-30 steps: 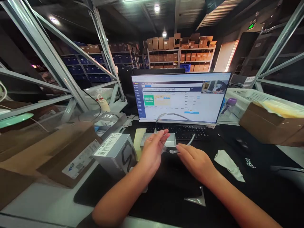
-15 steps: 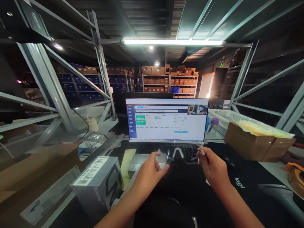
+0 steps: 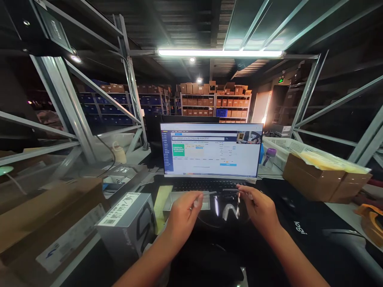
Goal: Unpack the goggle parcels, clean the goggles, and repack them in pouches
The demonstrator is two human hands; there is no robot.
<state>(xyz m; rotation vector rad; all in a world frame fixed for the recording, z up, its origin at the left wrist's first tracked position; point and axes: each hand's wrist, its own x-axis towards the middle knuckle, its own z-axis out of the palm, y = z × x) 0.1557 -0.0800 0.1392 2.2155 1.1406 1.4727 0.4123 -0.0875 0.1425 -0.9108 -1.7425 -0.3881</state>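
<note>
Between my two hands hangs a clear plastic bag, hard to see against the black desk mat; a white curved shape shows on or in it. My left hand pinches its left side, with thumb and fingers together. On the other side my right hand has its fingers closed at the bag's upper edge. Just behind my left hand lies an open shallow grey box, partly hidden by it. A grey printed carton with a white label stands left of my left forearm, beside a yellow strip.
A monitor and keyboard stand ahead. At right are a mouse, brown cartons, a white basket, a purple-capped bottle, a grey handheld device and orange tape. An open cardboard box is left.
My hands have drawn slightly closer together, the right one moving left. The clear bag between them now hangs lower, and its white curved shape has shifted down. The view has turned slightly.
</note>
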